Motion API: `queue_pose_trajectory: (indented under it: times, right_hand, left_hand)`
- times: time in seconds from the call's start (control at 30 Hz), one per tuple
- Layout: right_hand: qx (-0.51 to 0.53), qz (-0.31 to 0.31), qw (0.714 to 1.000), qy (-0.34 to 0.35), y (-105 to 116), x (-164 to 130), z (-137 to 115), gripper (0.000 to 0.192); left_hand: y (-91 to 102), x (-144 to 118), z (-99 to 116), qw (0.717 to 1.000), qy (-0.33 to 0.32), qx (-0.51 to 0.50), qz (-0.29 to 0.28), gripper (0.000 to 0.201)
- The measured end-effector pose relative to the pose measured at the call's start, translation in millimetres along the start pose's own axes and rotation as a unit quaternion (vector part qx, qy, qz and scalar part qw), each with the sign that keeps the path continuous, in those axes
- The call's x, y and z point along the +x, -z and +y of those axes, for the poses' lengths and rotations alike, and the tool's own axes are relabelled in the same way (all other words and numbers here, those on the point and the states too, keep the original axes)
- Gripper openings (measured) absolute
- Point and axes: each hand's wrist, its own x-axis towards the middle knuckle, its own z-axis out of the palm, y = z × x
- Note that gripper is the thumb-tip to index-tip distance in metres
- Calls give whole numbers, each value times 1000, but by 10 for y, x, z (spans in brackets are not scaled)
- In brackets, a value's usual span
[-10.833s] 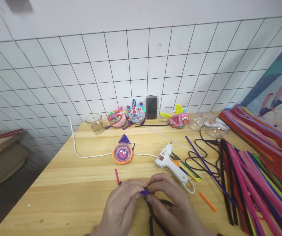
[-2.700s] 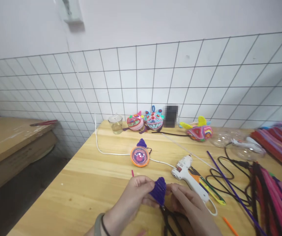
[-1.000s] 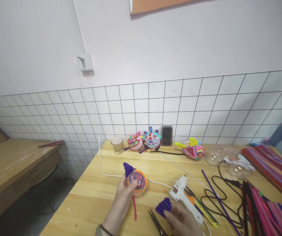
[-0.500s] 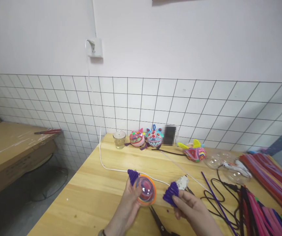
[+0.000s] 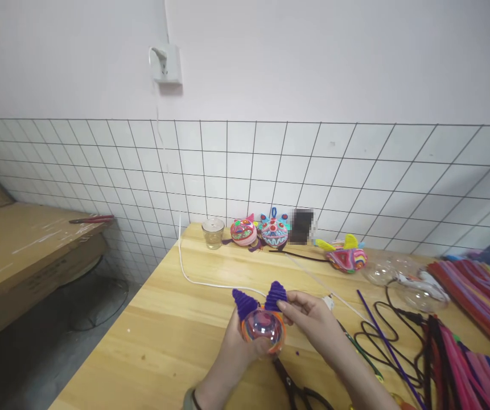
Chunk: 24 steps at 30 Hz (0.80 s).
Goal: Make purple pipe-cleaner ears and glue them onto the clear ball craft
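My left hand (image 5: 237, 346) is closed around a clear plastic ball (image 5: 263, 326) with orange and coloured pipe cleaner coils showing on it. A purple pipe cleaner ear (image 5: 245, 304) stands at the ball's upper left, close to my left fingers. Between the thumb and fingers of my right hand (image 5: 308, 314) is a second purple pipe cleaner ear (image 5: 275, 296), at the ball's upper right. Whether this ear touches the ball, I cannot tell. Black scissors (image 5: 292, 388) lie on the table just below the ball.
Finished pipe cleaner animals (image 5: 274, 232) line the back of the wooden table (image 5: 151, 319), beside a glass cup (image 5: 213, 234). Clear plastic shells (image 5: 421, 296), tangled black cord (image 5: 368, 336) and bundles of pipe cleaners (image 5: 462, 364) lie on the right. A white cable (image 5: 210, 285) crosses the table.
My right hand has brought its purple ear leftward and up to the ball's top right. My left hand has tilted the ball, and the view has dipped slightly down.
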Motion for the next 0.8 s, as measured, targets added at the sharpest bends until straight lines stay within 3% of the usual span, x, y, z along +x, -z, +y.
queue_pose_trajectory:
  times: [0.27,0.8]
  right_hand:
    - [41,-14,999,-8,-11,35,183,36]
    - [50,-13,998,-29,-56,45,287,38]
  left_hand:
    - [-34,17,-8,1000,7,4,-19,66]
    - [-25,28,-108,998,-2,13,54,69]
